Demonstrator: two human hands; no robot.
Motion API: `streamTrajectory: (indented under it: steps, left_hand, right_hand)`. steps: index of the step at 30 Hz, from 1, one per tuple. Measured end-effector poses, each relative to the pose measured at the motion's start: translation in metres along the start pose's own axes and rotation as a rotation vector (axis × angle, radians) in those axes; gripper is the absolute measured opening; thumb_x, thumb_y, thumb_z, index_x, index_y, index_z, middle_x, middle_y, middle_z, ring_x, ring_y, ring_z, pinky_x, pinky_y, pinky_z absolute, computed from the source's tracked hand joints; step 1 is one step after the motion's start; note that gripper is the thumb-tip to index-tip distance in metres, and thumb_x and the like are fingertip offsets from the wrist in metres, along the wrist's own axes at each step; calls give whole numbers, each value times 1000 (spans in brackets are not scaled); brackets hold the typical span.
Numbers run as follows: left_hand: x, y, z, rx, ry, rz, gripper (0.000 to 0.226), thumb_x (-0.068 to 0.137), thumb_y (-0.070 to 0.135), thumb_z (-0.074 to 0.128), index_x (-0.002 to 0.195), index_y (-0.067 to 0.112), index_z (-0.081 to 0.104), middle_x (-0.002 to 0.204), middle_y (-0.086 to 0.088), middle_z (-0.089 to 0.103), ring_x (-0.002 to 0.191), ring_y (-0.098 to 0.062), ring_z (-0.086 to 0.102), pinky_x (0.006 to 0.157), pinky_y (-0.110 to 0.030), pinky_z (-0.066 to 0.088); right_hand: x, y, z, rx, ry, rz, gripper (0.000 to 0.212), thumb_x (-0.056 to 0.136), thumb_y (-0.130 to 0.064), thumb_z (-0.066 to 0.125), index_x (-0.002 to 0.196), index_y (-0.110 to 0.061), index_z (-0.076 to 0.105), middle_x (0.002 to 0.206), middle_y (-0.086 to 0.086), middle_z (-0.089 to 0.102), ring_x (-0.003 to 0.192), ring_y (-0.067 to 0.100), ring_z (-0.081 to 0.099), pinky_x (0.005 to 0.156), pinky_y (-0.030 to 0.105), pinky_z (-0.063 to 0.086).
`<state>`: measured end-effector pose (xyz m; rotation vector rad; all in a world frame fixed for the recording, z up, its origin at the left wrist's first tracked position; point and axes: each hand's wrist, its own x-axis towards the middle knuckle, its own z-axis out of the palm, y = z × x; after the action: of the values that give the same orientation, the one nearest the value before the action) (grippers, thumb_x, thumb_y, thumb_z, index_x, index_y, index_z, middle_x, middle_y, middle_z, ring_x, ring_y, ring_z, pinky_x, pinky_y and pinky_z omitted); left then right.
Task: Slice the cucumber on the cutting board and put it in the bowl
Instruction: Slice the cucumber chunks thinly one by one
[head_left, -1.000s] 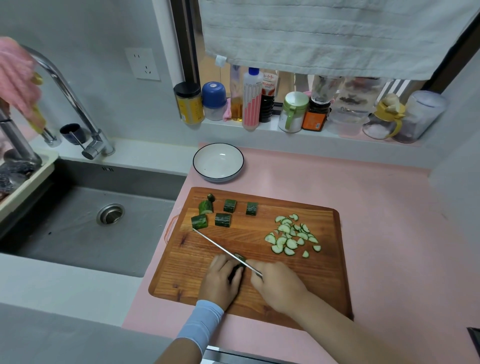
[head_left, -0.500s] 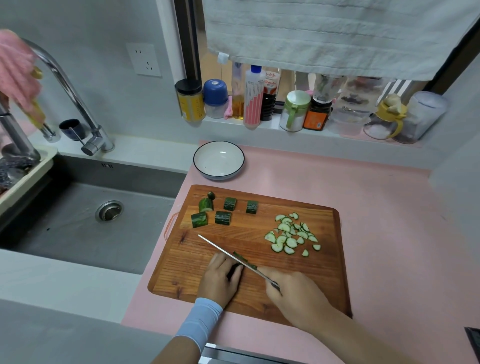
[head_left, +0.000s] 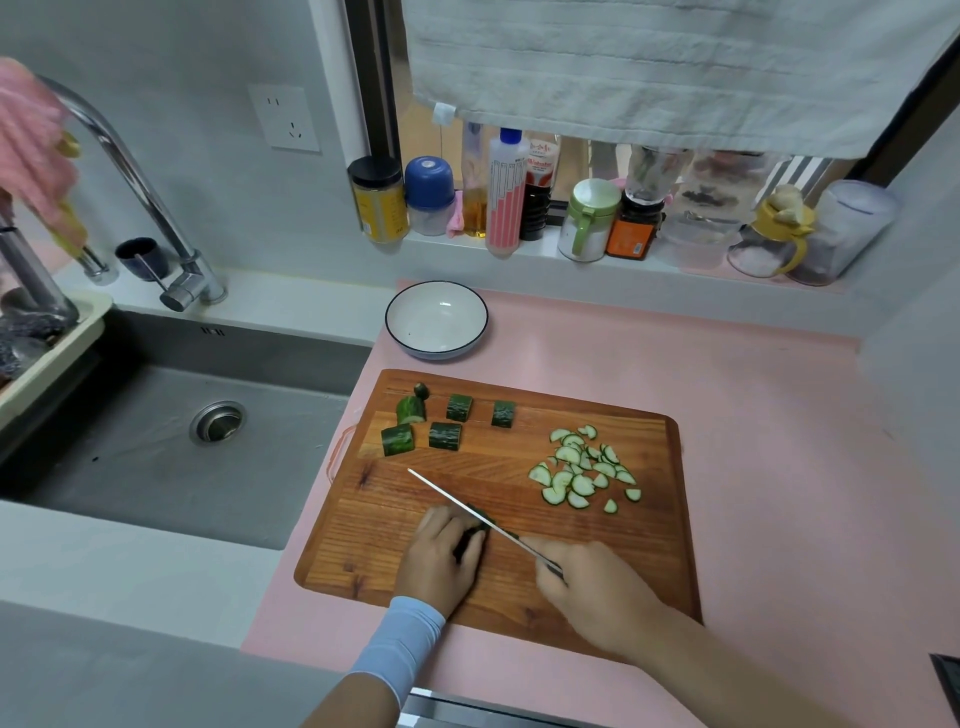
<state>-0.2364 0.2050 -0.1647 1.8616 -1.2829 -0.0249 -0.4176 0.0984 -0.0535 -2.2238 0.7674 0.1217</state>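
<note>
On the wooden cutting board (head_left: 649, 561), my left hand (head_left: 439, 561) holds down a dark green cucumber piece (head_left: 480, 519), mostly hidden under the fingers. My right hand (head_left: 597, 592) grips the handle of a knife (head_left: 467, 506), whose blade lies across that piece and points up-left. Several cucumber chunks (head_left: 444, 435) sit at the board's far left. A pile of thin slices (head_left: 579, 473) lies at the board's right. The white bowl (head_left: 400, 332) with a dark rim stands empty behind the board.
A steel sink (head_left: 171, 441) with a faucet (head_left: 150, 208) lies left of the pink counter. Bottles and jars (head_left: 519, 202) line the window ledge behind the bowl. A drying rack (head_left: 47, 353) sits at far left. A towel (head_left: 649, 67) hangs above.
My right hand has drawn the knife back toward me and to the right across the held piece. My left hand has stayed on the cucumber.
</note>
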Motion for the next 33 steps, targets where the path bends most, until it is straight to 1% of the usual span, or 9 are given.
streamTrajectory:
  steps: [3, 8, 13, 15, 19, 22, 25, 29, 33]
  left_hand:
    - [0, 1, 0, 9, -7, -8, 11, 87, 21, 64, 91, 13, 71, 91, 2, 62, 89, -12, 56, 90, -12, 39]
    - [-1, -1, 0, 21, -10, -3, 13, 88, 22, 64, 94, 13, 72, 93, 2, 62, 90, -14, 56, 90, -15, 42]
    - [0, 0, 0, 25, -27, -10, 15, 90, 25, 62, 92, 13, 71, 92, 2, 62, 89, -13, 55, 92, -11, 38]
    - [1, 0, -1, 6, -19, -15, 16, 89, 25, 62, 94, 13, 72, 93, 2, 63, 90, -14, 56, 93, -11, 38]
    - [2, 2, -4, -18, 15, -18, 20, 88, 26, 63, 96, 11, 73, 97, -1, 67, 97, -14, 58, 99, -9, 35]
    - [1, 2, -3, -18, 11, -25, 18, 88, 26, 63, 94, 12, 72, 95, 0, 66, 94, -14, 58, 97, -9, 36]
    - [0, -1, -1, -21, 8, -38, 15, 87, 26, 64, 93, 13, 72, 92, 1, 65, 90, -14, 58, 93, -10, 38]
    - [0, -1, 0, -14, 13, -33, 15, 88, 25, 65, 91, 13, 72, 90, 2, 64, 88, -13, 58, 91, -10, 39]
    - [0, -2, 0, -2, 12, -36, 14, 87, 25, 65, 88, 13, 71, 88, 2, 63, 86, -12, 56, 89, -9, 38]
  right_hand:
    - [22, -8, 9, -11, 9, 6, 34, 97, -29, 41, 120, -39, 63, 65, -11, 58, 61, 9, 54, 63, 30, 46]
    - [38, -19, 17, -45, 15, 1, 41, 94, -35, 40, 131, -45, 56, 81, -5, 70, 74, 18, 65, 71, 35, 53]
    - [32, -17, 14, -75, 48, -14, 45, 95, -39, 38, 137, -49, 51, 87, -6, 73, 78, 16, 67, 77, 38, 56]
    - [26, -16, 12, -93, 77, -32, 43, 97, -36, 39, 137, -48, 51, 83, -6, 72, 75, 15, 66, 75, 38, 56]
    - [6, -13, 4, -108, 88, -71, 38, 101, -31, 42, 134, -43, 55, 69, -10, 61, 68, 15, 60, 65, 30, 49]
    - [-6, -4, 0, -93, 70, -66, 40, 102, -32, 41, 136, -46, 54, 72, -12, 63, 68, 12, 61, 64, 27, 51]
    - [-15, 8, -1, -80, 46, -41, 43, 103, -30, 41, 139, -49, 53, 69, -13, 62, 64, 10, 61, 58, 19, 46]
    - [-17, 13, -2, -73, 33, -25, 43, 103, -28, 42, 138, -49, 54, 67, -13, 60, 61, 10, 59, 57, 18, 43]
    - [-11, 9, 2, -40, 17, -19, 43, 103, -28, 42, 139, -49, 54, 67, -15, 61, 63, 10, 61, 58, 19, 46]
